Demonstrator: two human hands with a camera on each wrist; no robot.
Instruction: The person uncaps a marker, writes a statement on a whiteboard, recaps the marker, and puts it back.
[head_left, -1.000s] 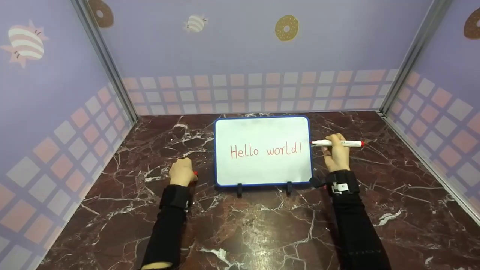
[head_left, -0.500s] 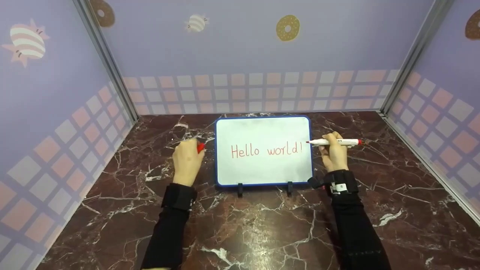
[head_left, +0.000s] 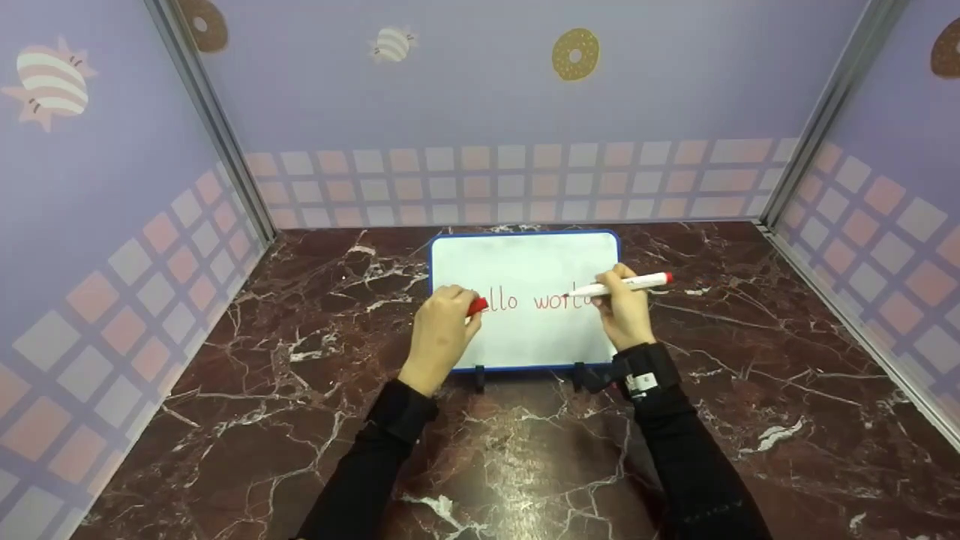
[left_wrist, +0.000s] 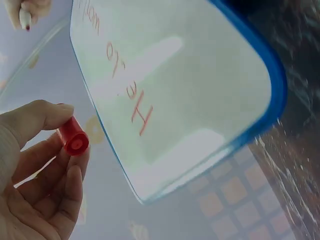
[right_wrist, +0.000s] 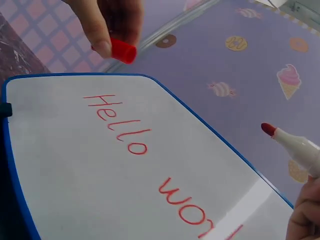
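In front of the whiteboard's left part, my left hand pinches a red marker cap between thumb and fingers, its hollow end showing in the left wrist view. My right hand grips a white marker with a red end; its bare red tip points left toward the cap. Both hands overlap the blue-framed whiteboard, which stands propped up with red handwriting reading "Hello world!". In the head view the hands cover the first letters and the end of the writing.
Small black stand feet hold the board's lower edge. It stands on a dark red marbled tabletop. Purple patterned panels rise behind and at both sides, joined by metal corner posts.
My left hand has moved up and right with the red cap, from beside the board to in front of it. My right hand has brought the marker leftward over the board's right part.
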